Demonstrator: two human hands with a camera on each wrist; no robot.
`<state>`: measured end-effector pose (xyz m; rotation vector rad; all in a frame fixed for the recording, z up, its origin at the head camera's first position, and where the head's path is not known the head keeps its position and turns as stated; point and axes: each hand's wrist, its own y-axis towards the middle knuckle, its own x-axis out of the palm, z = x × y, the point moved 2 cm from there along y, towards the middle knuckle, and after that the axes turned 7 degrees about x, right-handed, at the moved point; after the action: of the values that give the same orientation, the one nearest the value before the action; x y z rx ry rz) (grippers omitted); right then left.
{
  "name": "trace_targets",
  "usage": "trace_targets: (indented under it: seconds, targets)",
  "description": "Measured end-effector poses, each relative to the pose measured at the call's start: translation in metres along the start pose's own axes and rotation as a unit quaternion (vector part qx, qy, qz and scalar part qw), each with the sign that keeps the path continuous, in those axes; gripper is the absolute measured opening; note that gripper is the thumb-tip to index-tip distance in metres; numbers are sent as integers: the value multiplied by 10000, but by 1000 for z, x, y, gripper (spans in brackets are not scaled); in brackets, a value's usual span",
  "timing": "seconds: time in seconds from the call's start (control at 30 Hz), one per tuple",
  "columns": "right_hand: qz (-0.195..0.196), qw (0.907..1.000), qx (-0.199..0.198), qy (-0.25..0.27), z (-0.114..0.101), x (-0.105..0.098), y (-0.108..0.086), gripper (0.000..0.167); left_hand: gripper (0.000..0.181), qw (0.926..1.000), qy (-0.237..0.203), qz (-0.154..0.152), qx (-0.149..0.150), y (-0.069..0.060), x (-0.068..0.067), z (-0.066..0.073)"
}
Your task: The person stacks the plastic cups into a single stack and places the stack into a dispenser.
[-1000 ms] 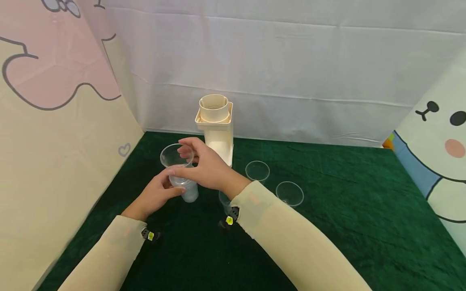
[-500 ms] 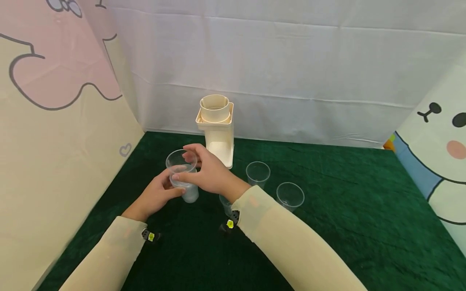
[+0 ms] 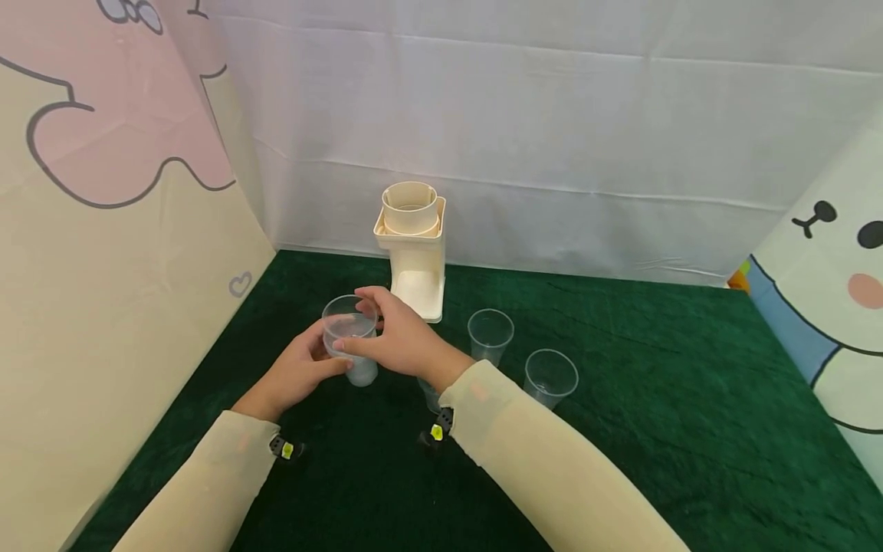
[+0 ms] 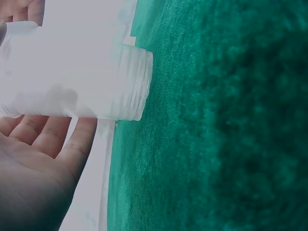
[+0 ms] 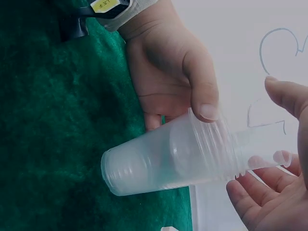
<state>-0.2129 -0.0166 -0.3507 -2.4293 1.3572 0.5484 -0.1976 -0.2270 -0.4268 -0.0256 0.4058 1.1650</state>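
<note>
My left hand [image 3: 293,376] holds a stack of clear plastic cups [image 3: 362,373], with the base pointing down toward the cloth. Another clear plastic cup [image 3: 338,330] sits partly inside the stack, its upper part sticking out above the stacked rims. My right hand [image 3: 407,337] holds this upper cup, thumb on the near side and fingers beyond it. In the right wrist view, my left thumb [image 5: 207,106] lies by the ribbed rims of the stack. The left wrist view shows the whitish ridged stack base [image 4: 132,84] above my left palm.
Two clear cups stand right of my right wrist, one farther back [image 3: 490,330] and one nearer [image 3: 551,376]. Another cup [image 3: 429,395] is partly hidden behind my right wrist. A cream holder [image 3: 417,261] with a round top stands near the back wall, on green cloth [image 3: 662,368].
My right hand has moved down and slightly right with the upper cup, which now sits deeper in the stack. My left hand and the stack have barely moved.
</note>
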Motion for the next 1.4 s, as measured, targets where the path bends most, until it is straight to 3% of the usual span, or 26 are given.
trace_targets:
  seconds: [0.23, 0.67, 0.9, 1.4]
  targets:
    - [-120, 9999, 38, 34, 5, 3, 1, 80, 62, 9999, 106, 24, -80, -1, 2, 1]
    - [55, 9990, 232, -369, 13, 3, -2, 67, 64, 9995, 240, 75, -165, 0, 1, 3]
    - [18, 9973, 164, -722, 16, 4, -1, 67, 64, 9995, 267, 79, -174, 0, 0, 3]
    - [128, 9956, 311, -878, 18, -3, -8, 67, 66, 9989, 346, 97, -301, 2, 0, 0]
